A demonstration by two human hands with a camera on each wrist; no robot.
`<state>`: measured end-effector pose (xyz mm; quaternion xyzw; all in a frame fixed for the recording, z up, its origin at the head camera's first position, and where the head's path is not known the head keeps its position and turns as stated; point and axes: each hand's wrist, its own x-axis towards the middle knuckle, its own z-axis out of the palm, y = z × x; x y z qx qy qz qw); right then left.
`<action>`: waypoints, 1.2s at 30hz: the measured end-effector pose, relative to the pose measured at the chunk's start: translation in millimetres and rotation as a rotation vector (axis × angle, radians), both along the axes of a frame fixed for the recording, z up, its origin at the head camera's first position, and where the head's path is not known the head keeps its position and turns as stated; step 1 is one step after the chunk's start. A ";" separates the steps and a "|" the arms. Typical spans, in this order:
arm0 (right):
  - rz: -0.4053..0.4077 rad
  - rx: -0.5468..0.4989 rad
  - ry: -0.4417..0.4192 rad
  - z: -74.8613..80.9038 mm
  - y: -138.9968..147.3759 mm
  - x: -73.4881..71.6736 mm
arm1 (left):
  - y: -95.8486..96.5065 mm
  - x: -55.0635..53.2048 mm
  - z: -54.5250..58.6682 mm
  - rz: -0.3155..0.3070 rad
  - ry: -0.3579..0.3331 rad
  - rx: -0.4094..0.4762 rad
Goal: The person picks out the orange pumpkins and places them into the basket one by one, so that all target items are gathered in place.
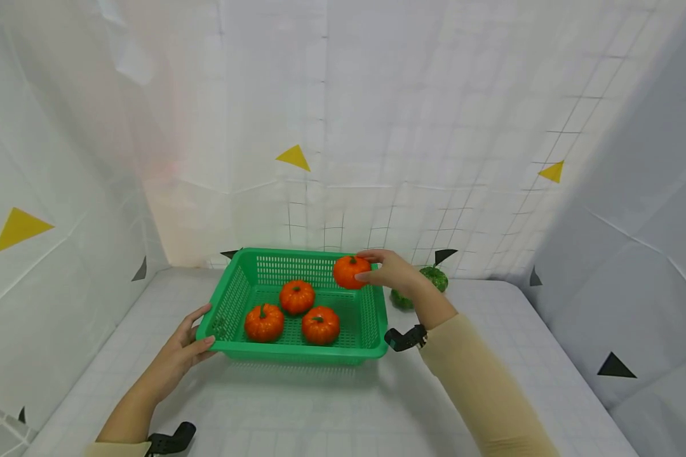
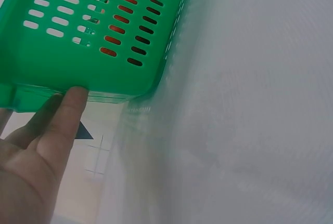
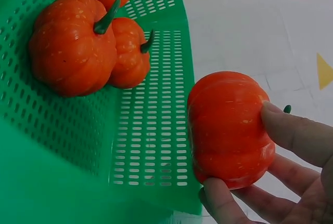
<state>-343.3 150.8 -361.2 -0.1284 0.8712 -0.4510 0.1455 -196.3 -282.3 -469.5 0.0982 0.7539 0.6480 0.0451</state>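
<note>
A green plastic basket [image 1: 305, 354] with slotted walls sits mid-table, holding three small orange pumpkins, among them a left one [image 1: 264, 323], a back one [image 1: 296, 297] and a front one [image 1: 321, 325]. My left hand [image 1: 177, 348] holds the basket's left rim, with its thumb by the near corner. In my right hand [image 1: 393, 273] is another orange pumpkin [image 3: 229, 130], gripped between thumb and fingers. That pumpkin hangs over the basket's far right part in the head view. Mottled green pumpkins [image 1: 436, 278] are partly hidden behind my right hand and wrist.
White sheeting [image 1: 389, 127] with grid lines and yellow and black triangles encloses the white table [image 1: 297, 419] at the back and both sides. Each wrist wears a black strap device, one on the right wrist [image 1: 404, 338].
</note>
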 end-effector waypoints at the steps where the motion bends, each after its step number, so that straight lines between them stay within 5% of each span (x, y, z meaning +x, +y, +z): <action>1: -0.002 0.002 -0.011 0.6 -3.6 -1.1 | 0.0 0.0 0.2 0.002 -0.002 0.000; 15: -0.002 -0.065 -0.149 -6.3 -39.4 -18.2 | -0.6 1.7 1.4 0.007 -0.014 0.017; 24: -0.009 0.010 -0.141 -26.5 -48.9 -23.3 | -1.0 1.0 -0.6 0.006 -0.012 0.011; 36: -0.019 0.111 -0.077 -35.0 -56.6 -23.7 | 0.7 -0.2 -0.7 0.009 -0.007 0.003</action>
